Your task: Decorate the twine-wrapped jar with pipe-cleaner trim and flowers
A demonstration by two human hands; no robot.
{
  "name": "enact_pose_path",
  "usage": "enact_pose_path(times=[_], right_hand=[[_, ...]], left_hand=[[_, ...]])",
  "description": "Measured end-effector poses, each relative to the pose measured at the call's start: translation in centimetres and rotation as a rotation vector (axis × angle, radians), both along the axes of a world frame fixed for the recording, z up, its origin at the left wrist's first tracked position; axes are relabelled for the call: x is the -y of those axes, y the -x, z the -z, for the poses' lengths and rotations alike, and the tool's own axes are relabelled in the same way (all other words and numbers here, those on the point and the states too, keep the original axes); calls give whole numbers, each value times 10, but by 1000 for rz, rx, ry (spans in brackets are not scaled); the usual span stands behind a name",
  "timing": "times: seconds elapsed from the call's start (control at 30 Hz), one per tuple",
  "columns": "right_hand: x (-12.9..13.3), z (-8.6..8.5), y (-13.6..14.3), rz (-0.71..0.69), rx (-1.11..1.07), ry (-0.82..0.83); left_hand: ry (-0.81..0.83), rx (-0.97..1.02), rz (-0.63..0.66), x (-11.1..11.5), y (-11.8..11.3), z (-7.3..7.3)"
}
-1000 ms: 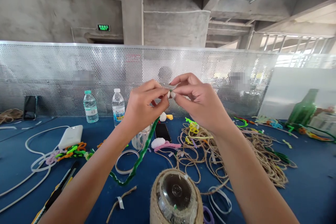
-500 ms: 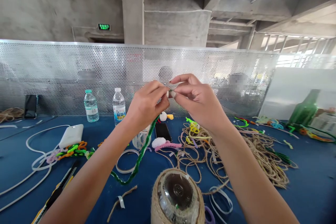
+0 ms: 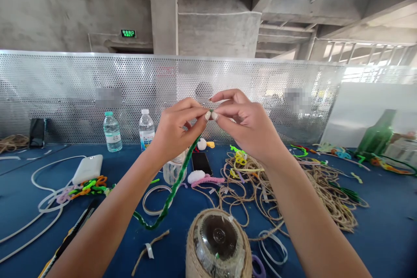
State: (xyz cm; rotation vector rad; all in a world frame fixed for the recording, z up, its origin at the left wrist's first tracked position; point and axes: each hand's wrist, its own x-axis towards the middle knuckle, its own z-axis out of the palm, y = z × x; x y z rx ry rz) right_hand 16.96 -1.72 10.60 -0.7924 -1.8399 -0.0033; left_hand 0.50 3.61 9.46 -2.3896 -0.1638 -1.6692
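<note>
A fuzzy dark green pipe cleaner (image 3: 177, 182) hangs in a curve from my left hand (image 3: 184, 124) down toward the table. Thumb and index finger of that hand pinch it near its upper end. My right hand (image 3: 243, 121) meets the left fingertip to fingertip, its thumb and forefinger closed on the short green tip between them, other fingers raised. Below the hands, near the front edge of view, stands a jar or bottle wrapped in jute twine (image 3: 218, 243), its round glassy base facing up.
A tangle of jute rope (image 3: 312, 186) spreads on the right. Behind are a black phone (image 3: 201, 163), two water bottles (image 3: 112, 132) and a perforated metal screen (image 3: 58, 95). A white power bank (image 3: 87, 169) with its cable lies left; a green bottle (image 3: 378, 134) stands far right.
My left fingers have straightened slightly and shifted a little, showing more of the green tip between both hands. The right hand has hardly moved.
</note>
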Motion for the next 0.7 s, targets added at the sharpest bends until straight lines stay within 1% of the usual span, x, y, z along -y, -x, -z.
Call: enact_pose_path(times=[0.13,0.23,0.57,0.7], right_hand=[[0,-1,-1,-6,-10,11],[0,0,-2,-14,-20,5],[0,0,-2,-1,1,-5],[-1,0,-1,5,23,-35]], left_hand=[[57,-13,23,3,1,-1],[68,-4,35,3,0,0],[34,34,37,2,-1,0],[-3,42,6,0,-2,2]])
